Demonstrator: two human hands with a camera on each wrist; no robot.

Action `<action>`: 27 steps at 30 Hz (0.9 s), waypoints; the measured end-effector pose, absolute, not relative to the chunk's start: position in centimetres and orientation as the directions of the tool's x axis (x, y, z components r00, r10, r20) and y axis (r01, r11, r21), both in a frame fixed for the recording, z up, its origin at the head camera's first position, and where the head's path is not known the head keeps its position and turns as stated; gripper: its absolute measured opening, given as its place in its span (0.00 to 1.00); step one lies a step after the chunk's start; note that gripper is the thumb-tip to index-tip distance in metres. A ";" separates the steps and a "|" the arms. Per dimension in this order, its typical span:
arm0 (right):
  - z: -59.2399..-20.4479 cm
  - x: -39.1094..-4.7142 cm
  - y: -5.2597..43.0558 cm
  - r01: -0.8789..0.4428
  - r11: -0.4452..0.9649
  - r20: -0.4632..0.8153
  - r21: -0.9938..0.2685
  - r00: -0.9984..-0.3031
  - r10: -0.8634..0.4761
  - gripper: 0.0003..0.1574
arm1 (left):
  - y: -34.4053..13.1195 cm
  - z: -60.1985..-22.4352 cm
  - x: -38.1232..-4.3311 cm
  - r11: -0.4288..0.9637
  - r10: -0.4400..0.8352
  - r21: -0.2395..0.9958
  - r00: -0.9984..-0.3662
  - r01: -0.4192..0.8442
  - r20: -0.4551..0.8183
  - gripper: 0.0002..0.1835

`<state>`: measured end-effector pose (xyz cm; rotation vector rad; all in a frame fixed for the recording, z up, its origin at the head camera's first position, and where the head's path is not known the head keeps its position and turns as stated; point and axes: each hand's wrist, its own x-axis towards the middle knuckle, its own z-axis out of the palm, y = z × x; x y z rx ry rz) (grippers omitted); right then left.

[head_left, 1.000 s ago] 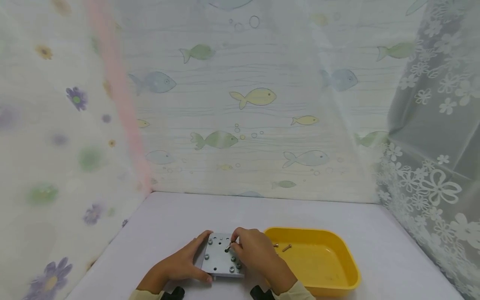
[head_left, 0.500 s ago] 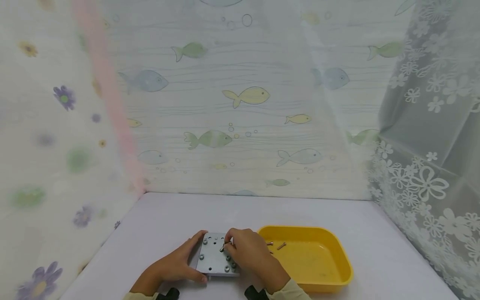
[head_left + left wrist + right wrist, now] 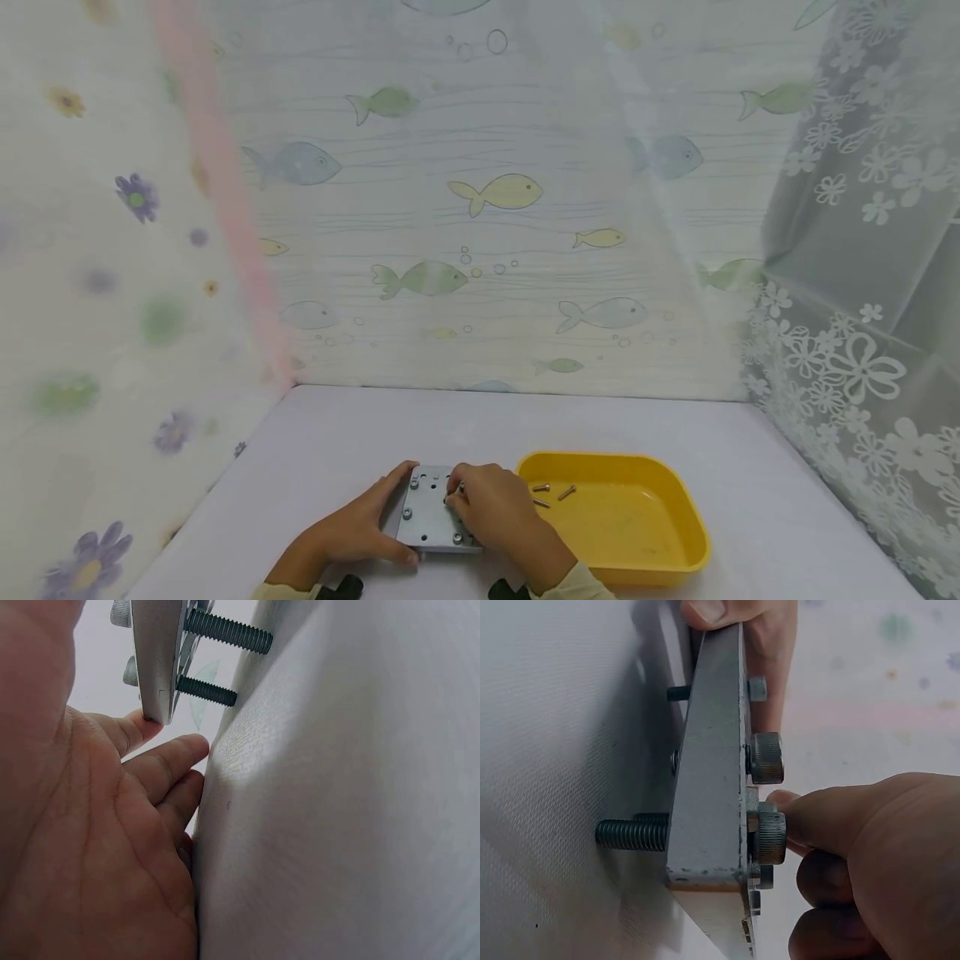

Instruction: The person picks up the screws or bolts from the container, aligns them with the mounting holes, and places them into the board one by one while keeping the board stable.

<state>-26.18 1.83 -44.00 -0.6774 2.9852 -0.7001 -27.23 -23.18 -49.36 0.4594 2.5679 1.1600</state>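
A silver metal plate (image 3: 432, 517) with holes and several socket-head screws stands slightly above the table on the screws' ends. My left hand (image 3: 360, 527) grips its left side, index finger at the far corner and thumb at the near corner. Over the plate's right half, my right hand (image 3: 501, 507) pinches a small screw (image 3: 462, 487), mostly hidden by the fingers, right at a hole. In the left wrist view, threaded ends (image 3: 229, 631) stick out beneath the plate. The right wrist view shows knurled screw heads (image 3: 768, 759) along its top and a threaded shank (image 3: 634, 834) below.
Right of the plate, close to my right hand, stands a yellow tray (image 3: 637, 575) with several loose screws (image 3: 567, 492) in its left part. A white cloth covers the table (image 3: 337, 425). Patterned curtains (image 3: 510, 333) enclose the back and sides.
The right fingertips have come lower over the plate and now hide most of the small screw, whose tilted shank showed earlier. The left hand keeps its hold. The head view has shifted slightly.
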 end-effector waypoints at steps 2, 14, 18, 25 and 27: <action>-44.1 -26.2 1.7 -0.415 0.813 0.106 -0.408 -0.906 -0.409 0.06 | -23.2 -49.3 -27.2 0.625 0.401 0.761 -0.907 0.171 -0.125 0.70; -44.3 -26.2 1.4 -0.406 0.833 0.122 -0.376 -0.913 -0.390 0.05 | -23.1 -49.3 -27.2 0.627 0.387 0.762 -0.913 0.159 -0.128 0.70; -44.4 -26.2 1.4 -0.404 0.832 0.130 -0.380 -0.914 -0.384 0.05 | -23.1 -49.2 -27.2 0.631 0.382 0.761 -0.915 0.154 -0.132 0.70; -44.4 -26.2 1.4 -0.399 0.833 0.122 -0.384 -0.916 -0.382 0.04 | -23.1 -49.4 -27.4 0.630 0.375 0.763 -0.917 0.142 -0.138 0.70; -44.4 -26.3 1.5 -0.397 0.831 0.119 -0.389 -0.916 -0.382 0.04 | -23.1 -49.4 -27.4 0.634 0.372 0.760 -0.918 0.140 -0.141 0.70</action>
